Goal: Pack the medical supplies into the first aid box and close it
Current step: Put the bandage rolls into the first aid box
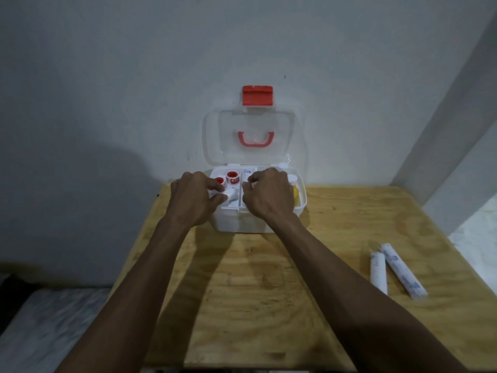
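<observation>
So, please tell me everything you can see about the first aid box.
The first aid box is white plastic and stands open at the far edge of the wooden table. Its clear lid, with a red handle and red latch, is upright near the wall. Both hands, left hand and right hand, reach into its compartments.

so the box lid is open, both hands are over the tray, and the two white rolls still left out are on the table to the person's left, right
Not quite: the two white rolls lie on the table to the person's right, not left, as the head view shows. The rest holds: the first aid box has its lid open, and the left hand and right hand are both over its tray.
</observation>
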The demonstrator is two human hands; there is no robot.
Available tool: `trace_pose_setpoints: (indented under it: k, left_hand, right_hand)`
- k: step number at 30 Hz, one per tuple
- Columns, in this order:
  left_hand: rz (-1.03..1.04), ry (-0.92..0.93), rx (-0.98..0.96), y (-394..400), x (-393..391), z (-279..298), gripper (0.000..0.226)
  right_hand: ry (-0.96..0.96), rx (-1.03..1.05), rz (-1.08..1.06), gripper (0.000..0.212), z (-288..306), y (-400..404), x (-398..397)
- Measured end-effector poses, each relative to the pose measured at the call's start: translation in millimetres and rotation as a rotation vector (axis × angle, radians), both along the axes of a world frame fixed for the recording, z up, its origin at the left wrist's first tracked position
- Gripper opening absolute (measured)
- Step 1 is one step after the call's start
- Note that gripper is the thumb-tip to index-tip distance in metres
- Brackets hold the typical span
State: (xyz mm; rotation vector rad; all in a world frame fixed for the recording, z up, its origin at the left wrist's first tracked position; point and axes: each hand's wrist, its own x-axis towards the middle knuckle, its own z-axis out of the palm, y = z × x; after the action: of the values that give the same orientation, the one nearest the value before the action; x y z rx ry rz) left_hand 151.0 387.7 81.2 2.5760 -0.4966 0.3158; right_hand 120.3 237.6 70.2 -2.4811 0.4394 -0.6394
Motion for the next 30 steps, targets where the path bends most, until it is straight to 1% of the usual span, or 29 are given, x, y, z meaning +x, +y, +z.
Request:
trace_pose_setpoints:
  k: [5,9,15,19,22,24,26,30]
  left_hand:
    - [-0.008,0.014,-0.003,0,-2,0,0.034]
    - [-0.031,-0.029,-0.045,2,-8,3,0.035]
    - [0.004,-0.151,-0.198,-9,-29,11,0.028]
    - [-0.05,-0.217,-0.336,-33,-54,14,0.023]
    - [-0.119,-0.151,-0.4,-64,-74,9,0.024]
    - [-0.194,-0.087,-0.404,-88,-88,0,0.025]
    - [-0.264,-0.008,-0.369,-115,-103,-10,0.028]
    - [-0.352,0.165,-0.223,-169,-129,-35,0.04]
  right_hand:
    - [-0.018,0.015,0.017,0.025,2,-1,-2]
    - [-0.057,0.073,0.077,0.031,9,-5,-8]
    - [-0.158,0.127,0.092,0.029,24,-31,-39]
    - [-0.189,0.16,0.048,0.025,28,-67,-74]
    - [-0.18,0.161,-0.024,0.023,26,-106,-106]
    - [-0.159,0.16,-0.074,0.022,21,-135,-130]
    - [-0.107,0.164,-0.13,0.021,15,-164,-151]
    - [0.109,0.173,-0.193,0.024,-5,-210,-181]
